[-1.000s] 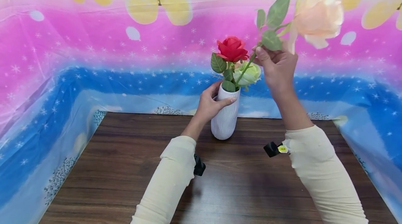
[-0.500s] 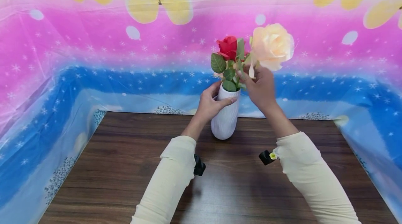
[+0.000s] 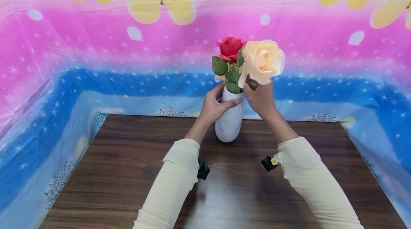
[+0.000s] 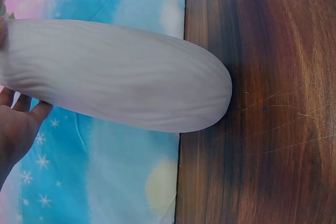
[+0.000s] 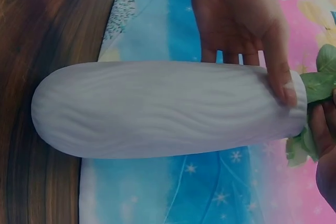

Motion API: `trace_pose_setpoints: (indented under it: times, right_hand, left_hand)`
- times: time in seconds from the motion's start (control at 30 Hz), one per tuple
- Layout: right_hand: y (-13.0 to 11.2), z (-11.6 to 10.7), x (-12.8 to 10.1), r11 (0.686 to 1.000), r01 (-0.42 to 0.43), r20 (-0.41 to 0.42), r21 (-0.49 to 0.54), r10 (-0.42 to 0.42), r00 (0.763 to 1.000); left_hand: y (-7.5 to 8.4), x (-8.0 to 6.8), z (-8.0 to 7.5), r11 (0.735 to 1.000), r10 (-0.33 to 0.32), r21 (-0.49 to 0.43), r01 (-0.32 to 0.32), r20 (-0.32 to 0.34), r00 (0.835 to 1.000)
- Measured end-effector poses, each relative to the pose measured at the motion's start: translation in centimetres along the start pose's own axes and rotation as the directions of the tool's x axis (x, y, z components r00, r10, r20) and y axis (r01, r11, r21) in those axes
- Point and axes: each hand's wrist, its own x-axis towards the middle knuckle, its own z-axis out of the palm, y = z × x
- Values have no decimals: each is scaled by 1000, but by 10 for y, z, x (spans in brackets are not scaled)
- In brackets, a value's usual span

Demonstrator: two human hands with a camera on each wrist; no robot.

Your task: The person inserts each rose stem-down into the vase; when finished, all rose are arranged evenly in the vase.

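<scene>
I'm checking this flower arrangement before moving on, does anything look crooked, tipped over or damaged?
Nothing stands out. The white ribbed ceramic vase stands upright on the dark wooden table, gripped by the left hand. The red rose and peach rose sit at its mouth; the right hand holds the peach rose's stem.

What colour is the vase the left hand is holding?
White, with a wavy ribbed surface; the vase shows best in the right wrist view.
</scene>
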Motion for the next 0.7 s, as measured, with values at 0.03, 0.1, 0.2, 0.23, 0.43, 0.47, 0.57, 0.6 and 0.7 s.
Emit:
trace_pose_setpoints:
  times: [0.03, 0.1, 0.2, 0.23, 0.43, 0.47, 0.57, 0.6, 0.7]
  right_hand:
    - [0, 1, 0, 1000, 18, 2, -11, -18, 1000]
    - [0, 2, -2, 998, 46, 18, -30, -45, 999]
    - [-1, 3, -4, 996, 65, 25, -61, -64, 998]
    - [-2, 2, -4, 997, 63, 25, -51, -62, 998]
    - [-3, 0, -8, 991, 125, -79, 52, -121, 990]
    - [-3, 0, -9, 988, 144, -97, 58, -138, 986]
    - [-5, 0, -9, 983, 168, -133, 74, -157, 979]
    - [-5, 0, -10, 984, 163, -138, 66, -153, 979]
    - [-4, 0, -10, 990, 135, -107, 29, -131, 986]
  left_hand:
    - [0, 0, 0, 1000, 3, -1, -3, 2, 1000]
    - [0, 0, -1, 1000, 10, -2, -10, 6, 1000]
    - [0, -1, -1, 1000, 21, -11, -21, 6, 1000]
    - [0, -1, -1, 1000, 23, -17, -23, 6, 1000]
    - [-1, 0, -1, 998, 49, -44, -49, 0, 999]
    - [-1, 0, -1, 998, 51, -44, -51, 0, 999]
    - [-1, 1, -1, 998, 51, -41, -51, 0, 999]
    - [-1, 1, -1, 998, 53, -43, -52, 2, 999]
    - [-2, 1, -2, 998, 52, -39, -52, -2, 999]
